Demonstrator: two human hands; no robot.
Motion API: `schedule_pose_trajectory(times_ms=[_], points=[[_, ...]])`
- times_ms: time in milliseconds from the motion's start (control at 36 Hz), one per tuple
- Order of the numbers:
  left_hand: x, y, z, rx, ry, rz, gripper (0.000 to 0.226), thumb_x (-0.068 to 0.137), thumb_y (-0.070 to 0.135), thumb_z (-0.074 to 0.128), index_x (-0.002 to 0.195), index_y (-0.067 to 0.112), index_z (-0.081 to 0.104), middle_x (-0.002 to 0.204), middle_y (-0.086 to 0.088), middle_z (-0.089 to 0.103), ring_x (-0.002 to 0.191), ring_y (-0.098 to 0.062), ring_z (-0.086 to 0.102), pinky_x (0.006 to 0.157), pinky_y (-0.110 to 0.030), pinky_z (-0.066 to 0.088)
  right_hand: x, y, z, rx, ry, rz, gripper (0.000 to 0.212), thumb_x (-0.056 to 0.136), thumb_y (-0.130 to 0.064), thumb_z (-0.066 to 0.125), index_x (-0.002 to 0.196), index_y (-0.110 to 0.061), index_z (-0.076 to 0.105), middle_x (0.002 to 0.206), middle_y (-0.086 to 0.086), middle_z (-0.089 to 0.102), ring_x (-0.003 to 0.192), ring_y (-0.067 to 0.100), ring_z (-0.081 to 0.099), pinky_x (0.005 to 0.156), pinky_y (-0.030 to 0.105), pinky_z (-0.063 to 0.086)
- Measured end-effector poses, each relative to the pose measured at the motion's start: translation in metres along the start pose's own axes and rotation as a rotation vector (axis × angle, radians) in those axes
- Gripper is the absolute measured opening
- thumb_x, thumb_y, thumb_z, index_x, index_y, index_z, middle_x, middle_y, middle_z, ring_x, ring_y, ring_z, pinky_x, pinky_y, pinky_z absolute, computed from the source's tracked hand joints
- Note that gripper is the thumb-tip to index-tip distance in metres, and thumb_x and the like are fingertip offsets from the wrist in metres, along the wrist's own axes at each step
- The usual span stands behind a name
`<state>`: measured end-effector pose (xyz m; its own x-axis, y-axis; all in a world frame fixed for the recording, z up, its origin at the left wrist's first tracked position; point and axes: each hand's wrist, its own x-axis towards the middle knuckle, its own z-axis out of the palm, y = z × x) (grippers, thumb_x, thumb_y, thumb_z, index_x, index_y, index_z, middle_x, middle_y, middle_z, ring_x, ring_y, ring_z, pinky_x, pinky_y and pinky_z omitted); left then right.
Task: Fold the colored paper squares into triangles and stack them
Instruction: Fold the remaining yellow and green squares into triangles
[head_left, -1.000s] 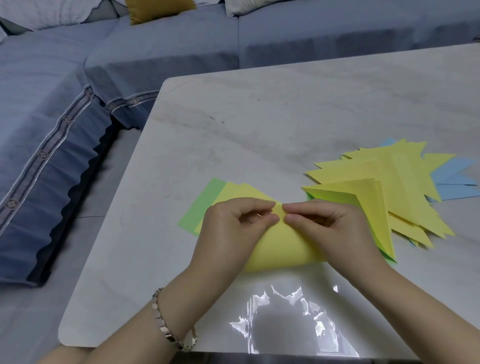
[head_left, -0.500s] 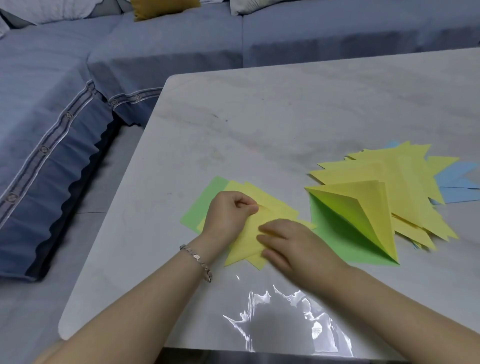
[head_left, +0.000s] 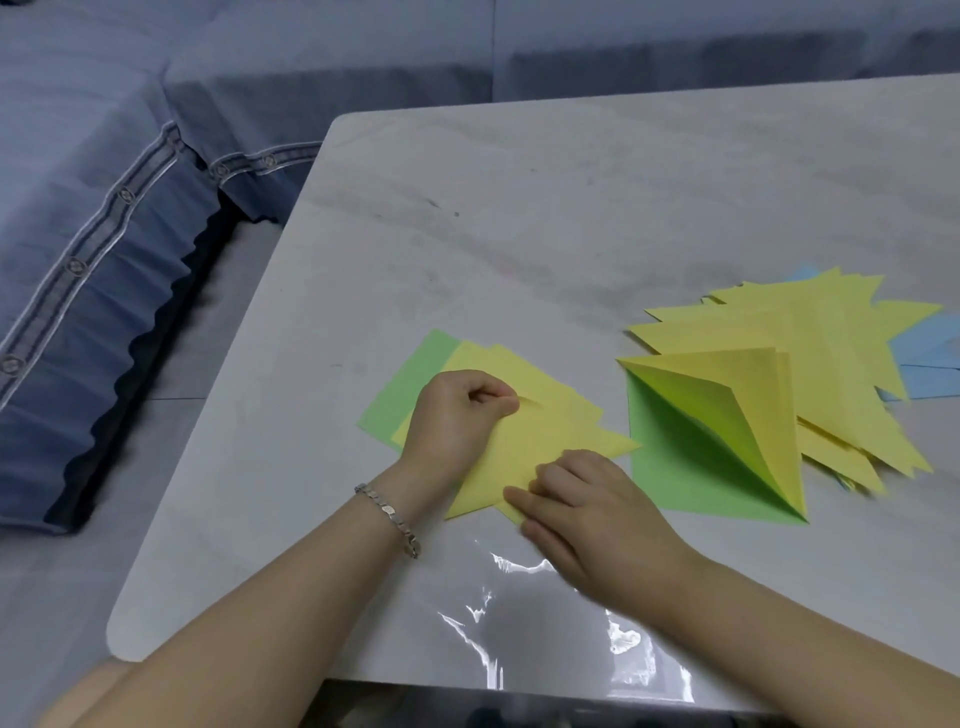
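1. Near the tabletop's (head_left: 519, 208) front edge, the yellow triangle (head_left: 545, 441) lies on the unfolded squares (head_left: 400, 395).
2. Left hand (head_left: 457, 415), fingers curled, pinches its far corner; right hand (head_left: 587, 504), fingers flat, presses the fold.
3. Judgement: pin the corners firmly and run the crease end to end.
4. Folded stack (head_left: 831, 364) sits just to the right.

One left hand (head_left: 460, 415), one right hand (head_left: 597, 514), one bracelet (head_left: 389, 512), one worktop (head_left: 519, 208), one sofa (head_left: 104, 208), one yellow triangle (head_left: 524, 441) under the hands, two green sheets (head_left: 400, 389), and one heap of triangles (head_left: 831, 353) too overlapped to count.
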<state>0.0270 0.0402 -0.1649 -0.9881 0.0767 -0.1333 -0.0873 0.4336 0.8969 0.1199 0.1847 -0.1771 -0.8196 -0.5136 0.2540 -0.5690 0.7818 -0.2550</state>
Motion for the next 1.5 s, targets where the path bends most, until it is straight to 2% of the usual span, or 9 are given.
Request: schedule_pose_trajectory(times_ms=[250, 639, 722, 833, 1000, 1167, 1250, 1361, 1500], points=[[0.002, 0.000, -0.001, 0.016, -0.014, -0.003, 0.024, 0.075, 0.007, 0.072, 0.060, 0.025, 0.065, 0.056, 0.014, 0.056, 0.047, 0.009, 0.046, 0.050, -0.003, 0.034, 0.006, -0.007, 0.004, 0.043, 0.021, -0.027, 0.028, 0.087, -0.034, 0.049, 0.099, -0.022, 0.071, 0.074, 0.005, 0.050, 0.066, 0.026, 0.047, 0.071, 0.031, 0.030], [0.003, 0.000, -0.001, 0.016, -0.023, -0.010, 0.018, 0.077, 0.008, 0.071, 0.065, 0.021, 0.066, 0.061, 0.007, 0.058, 0.048, 0.008, 0.045, 0.053, -0.004, 0.037, 0.022, -0.036, 0.012, 0.104, -0.040, -0.040, 0.021, 0.084, -0.035, 0.059, 0.097, -0.026, 0.072, 0.095, 0.000, 0.064, 0.084, 0.023, 0.060, 0.089, 0.030, 0.045], [0.004, -0.001, -0.002, 0.033, -0.029, -0.016, 0.016, 0.076, 0.009, 0.072, 0.067, 0.020, 0.067, 0.058, 0.009, 0.056, 0.047, 0.006, 0.045, 0.051, -0.005, 0.035, 0.015, -0.031, 0.007, 0.126, -0.085, -0.045, 0.031, 0.088, -0.034, 0.046, 0.102, -0.021, 0.071, 0.099, -0.001, 0.065, 0.086, 0.021, 0.060, 0.085, 0.027, 0.046], [0.004, 0.000, -0.002, 0.034, -0.033, -0.016, 0.014, 0.077, 0.008, 0.072, 0.068, 0.017, 0.067, 0.057, 0.009, 0.054, 0.046, 0.006, 0.045, 0.049, -0.005, 0.033, 0.001, -0.016, -0.001, 0.158, -0.063, 0.048, 0.038, 0.089, -0.033, 0.047, 0.107, -0.008, 0.068, 0.101, 0.003, 0.067, 0.086, 0.023, 0.063, 0.081, 0.029, 0.051], [0.003, 0.002, -0.001, 0.039, -0.028, -0.019, 0.016, 0.077, 0.008, 0.071, 0.066, 0.019, 0.067, 0.058, 0.006, 0.055, 0.047, 0.005, 0.044, 0.050, -0.007, 0.034, -0.021, 0.008, -0.011, 0.052, 0.009, 0.174, 0.030, 0.087, -0.026, 0.057, 0.107, -0.007, 0.069, 0.102, 0.004, 0.067, 0.091, 0.023, 0.064, 0.092, 0.036, 0.046], [0.001, 0.003, -0.002, 0.052, -0.023, -0.008, 0.022, 0.077, 0.008, 0.071, 0.062, 0.024, 0.066, 0.054, 0.010, 0.053, 0.046, 0.006, 0.044, 0.048, -0.004, 0.033, -0.032, 0.023, -0.025, -0.004, 0.007, 0.360, 0.044, 0.088, -0.036, 0.041, 0.107, -0.006, 0.068, 0.103, 0.006, 0.068, 0.096, 0.026, 0.065, 0.087, 0.043, 0.049], [0.001, 0.003, -0.002, 0.048, -0.017, -0.006, 0.022, 0.077, 0.009, 0.071, 0.062, 0.024, 0.066, 0.053, 0.012, 0.052, 0.046, 0.005, 0.044, 0.049, -0.005, 0.033, -0.035, 0.027, -0.029, -0.021, 0.035, 0.478, 0.032, 0.086, -0.026, 0.060, 0.105, -0.003, 0.067, 0.104, 0.009, 0.067, 0.094, 0.028, 0.065, 0.071, 0.038, 0.053], [-0.001, 0.006, -0.001, 0.045, -0.009, -0.020, 0.025, 0.077, 0.009, 0.070, 0.060, 0.026, 0.065, 0.055, 0.009, 0.052, 0.048, 0.004, 0.044, 0.049, -0.006, 0.034, -0.034, 0.028, -0.032, -0.061, 0.046, 0.531, 0.028, 0.081, -0.017, 0.069, 0.102, 0.002, 0.067, 0.099, 0.014, 0.066, 0.094, 0.034, 0.062, 0.086, 0.043, 0.046], [-0.013, 0.021, -0.008, -0.046, -0.031, 0.031, 0.026, 0.077, 0.004, 0.069, 0.062, 0.024, 0.065, 0.062, 0.012, 0.061, 0.060, -0.001, 0.052, 0.059, -0.007, 0.040, -0.025, 0.017, -0.043, -0.010, 0.159, 0.486, 0.032, 0.075, -0.010, 0.073, 0.103, 0.003, 0.066, 0.101, 0.018, 0.065, 0.096, 0.037, 0.062, 0.083, 0.044, 0.048]])
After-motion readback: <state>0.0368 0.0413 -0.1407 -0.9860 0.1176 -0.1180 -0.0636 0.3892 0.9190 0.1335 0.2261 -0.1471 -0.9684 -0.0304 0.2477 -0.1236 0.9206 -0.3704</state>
